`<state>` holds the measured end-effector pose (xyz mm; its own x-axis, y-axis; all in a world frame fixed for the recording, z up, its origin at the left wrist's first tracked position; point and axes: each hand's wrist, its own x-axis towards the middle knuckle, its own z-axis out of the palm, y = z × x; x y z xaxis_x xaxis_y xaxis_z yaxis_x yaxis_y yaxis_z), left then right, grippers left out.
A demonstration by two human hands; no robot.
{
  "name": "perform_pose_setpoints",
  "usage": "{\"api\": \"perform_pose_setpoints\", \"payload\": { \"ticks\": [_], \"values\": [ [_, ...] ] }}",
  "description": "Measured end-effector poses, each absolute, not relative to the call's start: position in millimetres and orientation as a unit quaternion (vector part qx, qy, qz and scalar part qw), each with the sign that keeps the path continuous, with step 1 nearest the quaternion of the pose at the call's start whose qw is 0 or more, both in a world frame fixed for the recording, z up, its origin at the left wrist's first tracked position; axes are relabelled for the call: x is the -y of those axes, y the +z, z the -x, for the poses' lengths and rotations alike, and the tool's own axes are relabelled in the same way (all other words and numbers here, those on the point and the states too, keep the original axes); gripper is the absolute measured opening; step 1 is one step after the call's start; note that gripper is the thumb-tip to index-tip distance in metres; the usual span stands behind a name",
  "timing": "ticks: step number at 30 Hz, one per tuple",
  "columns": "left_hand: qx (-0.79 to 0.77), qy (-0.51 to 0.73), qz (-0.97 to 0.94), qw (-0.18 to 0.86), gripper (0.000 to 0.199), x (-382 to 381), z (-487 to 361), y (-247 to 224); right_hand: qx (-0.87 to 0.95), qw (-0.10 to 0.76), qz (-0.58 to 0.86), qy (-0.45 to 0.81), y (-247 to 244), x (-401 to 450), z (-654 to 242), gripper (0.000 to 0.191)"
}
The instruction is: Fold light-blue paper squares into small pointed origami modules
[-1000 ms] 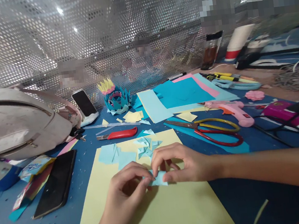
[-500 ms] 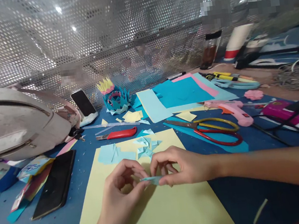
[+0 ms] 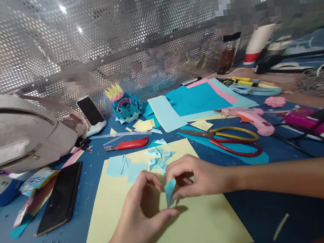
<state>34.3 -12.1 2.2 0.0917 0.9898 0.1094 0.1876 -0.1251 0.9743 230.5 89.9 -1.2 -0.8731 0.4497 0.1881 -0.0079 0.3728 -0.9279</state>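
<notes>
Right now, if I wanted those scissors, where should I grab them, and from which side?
I'd take the scissors by the red handle and yellow handle, coming from the person's right. The loops face that way, while the metal blades point left. Steer around the right hand, which pinches a folded blue paper in front of them.

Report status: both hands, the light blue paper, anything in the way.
Right hand pinching the light blue paper, upright, over the yellow sheet. Left hand open, beside the paper. Nearest clutter: folded light blue pieces just beyond; scissors off the sheet.
</notes>
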Motion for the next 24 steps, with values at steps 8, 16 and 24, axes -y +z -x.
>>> {"api": "perform_pose_setpoints", "payload": {
  "ticks": [8, 16, 24],
  "values": [
    [-0.527, 0.396, -0.595, 0.460, 0.027, 10.1, -33.2, 0.1, 0.799, 0.195, 0.155, 0.548, 0.4, -89.7, -230.8, 0.035],
    [-0.547, 0.421, -0.570, 0.445, 0.025, 7.9, -27.0, 1.2, 0.806, 0.194, 0.176, 0.531, 3.1, -89.8, -233.6, 0.031],
    [-0.560, 0.398, -0.568, 0.454, 0.021, 7.1, -28.4, -1.4, 0.754, 0.224, 0.228, 0.574, 1.4, -89.4, -230.0, 0.025]
  ]
}}
